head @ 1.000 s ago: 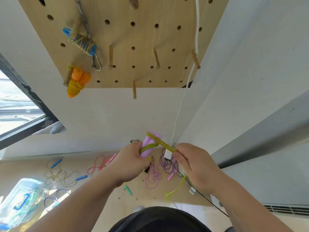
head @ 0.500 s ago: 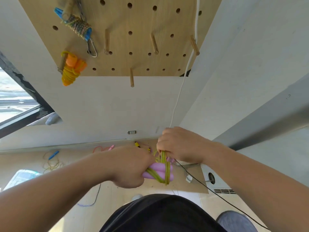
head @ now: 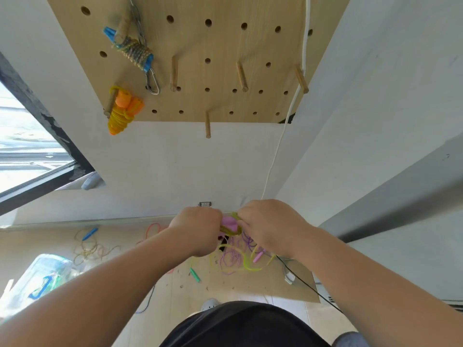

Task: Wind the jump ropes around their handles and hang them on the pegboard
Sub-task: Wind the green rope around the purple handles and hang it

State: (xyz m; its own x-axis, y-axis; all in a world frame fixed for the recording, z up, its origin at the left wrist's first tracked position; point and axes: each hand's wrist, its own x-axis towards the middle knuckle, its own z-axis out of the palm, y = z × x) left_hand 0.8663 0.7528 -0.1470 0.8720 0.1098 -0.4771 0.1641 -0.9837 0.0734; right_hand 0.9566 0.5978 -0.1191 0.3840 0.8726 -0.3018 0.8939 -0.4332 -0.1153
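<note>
My left hand (head: 198,227) grips the pink handles (head: 230,222) of a jump rope, mostly hidden between my fists. My right hand (head: 269,225) pinches the yellow-green rope (head: 234,262) against them; its loose end dangles blurred below. The wooden pegboard (head: 200,41) hangs on the wall above. A wound blue-handled rope (head: 134,53) and a wound orange-handled yellow rope (head: 121,111) hang on pegs at its left. Several pegs, such as the lowest one (head: 208,125), are bare.
Loose ropes lie on the floor: purple (head: 231,259), pink (head: 152,230), tan with a blue handle (head: 89,244). A clear plastic box (head: 37,279) sits at lower left. A white cord (head: 280,146) runs down the wall; a black cable (head: 308,286) crosses the floor.
My hands have risen and drawn close together over the pink handles. The yellow-green rope's loose end now swings below them. The camera has tilted up a little.
</note>
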